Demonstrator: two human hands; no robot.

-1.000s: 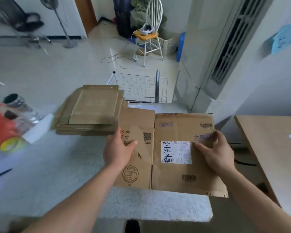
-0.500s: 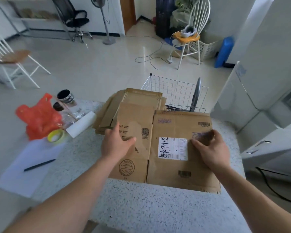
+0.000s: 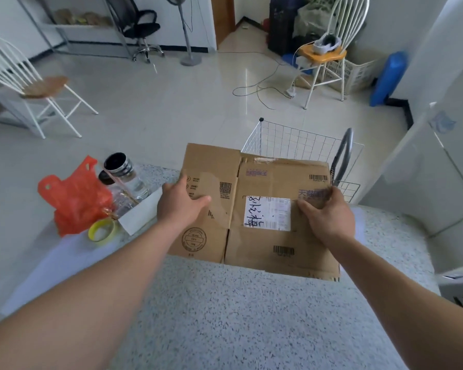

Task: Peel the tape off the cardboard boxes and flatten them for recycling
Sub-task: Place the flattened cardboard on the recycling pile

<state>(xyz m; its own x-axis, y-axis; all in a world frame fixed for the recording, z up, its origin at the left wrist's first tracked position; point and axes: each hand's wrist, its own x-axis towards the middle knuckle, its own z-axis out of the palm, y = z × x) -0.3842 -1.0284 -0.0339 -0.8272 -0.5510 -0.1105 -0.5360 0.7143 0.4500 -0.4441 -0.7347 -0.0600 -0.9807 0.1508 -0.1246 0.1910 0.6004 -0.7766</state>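
A flattened brown cardboard box (image 3: 262, 244) with a white shipping label (image 3: 267, 213) is held flat over the far part of the speckled table (image 3: 238, 316). My left hand (image 3: 181, 202) grips its left edge, thumb lying on the top face. At the right edge my right hand (image 3: 328, 213) holds it, thumb on top beside the label and fingers curled over the edge. A strip of clear tape (image 3: 265, 160) shows along the box's far edge. Whatever lies under the box is hidden.
Left of the box are an orange plastic bag (image 3: 75, 198), a glass jar with a black lid (image 3: 126, 174), a yellow tape roll (image 3: 102, 231) and a white carton (image 3: 142, 212). A wire basket (image 3: 300, 145) stands past the table's far edge. A white appliance (image 3: 433, 182) is at right.
Both hands have carried the flattened box away from me and over the stack of flattened cardboard, which it now hides. The camera has tilted to show more of the room.
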